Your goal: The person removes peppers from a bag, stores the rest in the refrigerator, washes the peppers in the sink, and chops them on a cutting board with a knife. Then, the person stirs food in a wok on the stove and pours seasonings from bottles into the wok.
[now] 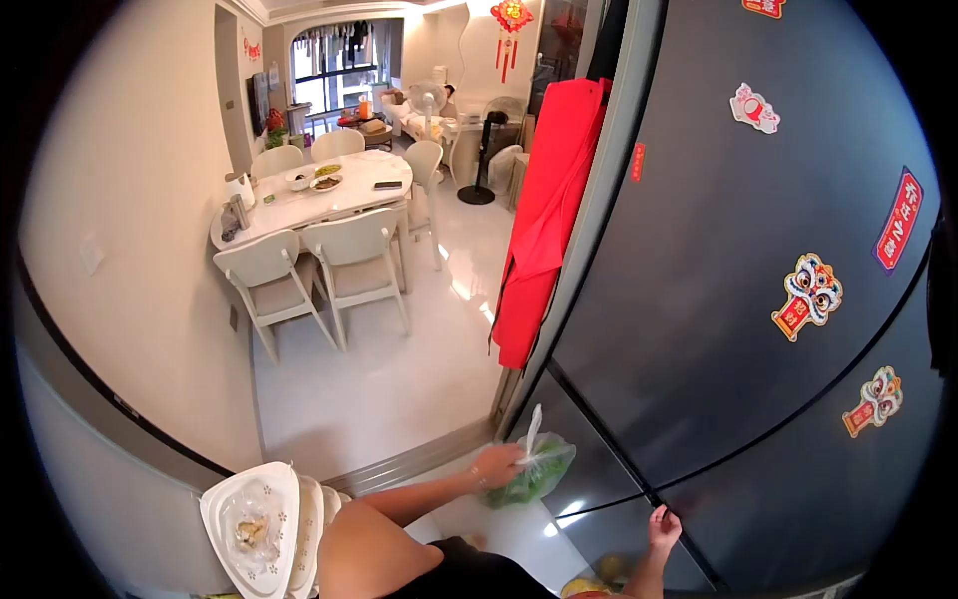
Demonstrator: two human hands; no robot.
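Note:
My left hand [499,465] is closed round the gathered neck of a clear plastic bag [544,469], whose twisted top sticks up above my fingers. Leafy greens show through the plastic. The bag hangs in front of a dark refrigerator [689,250]. My right hand [664,525] is at the seam between the lower refrigerator doors, its fingers curled at the door edge [656,499]. The fingertips there are partly hidden. Lion-head magnets [806,298] and other stickers decorate the upper door.
A tiered white rack [249,524] with a bagged item stands at lower left. A red apron [549,220] hangs beside the refrigerator. Beyond a floor threshold [399,474] are a dining table [349,195], white chairs [354,255] and a black fan [484,165]. A person reclines farther back.

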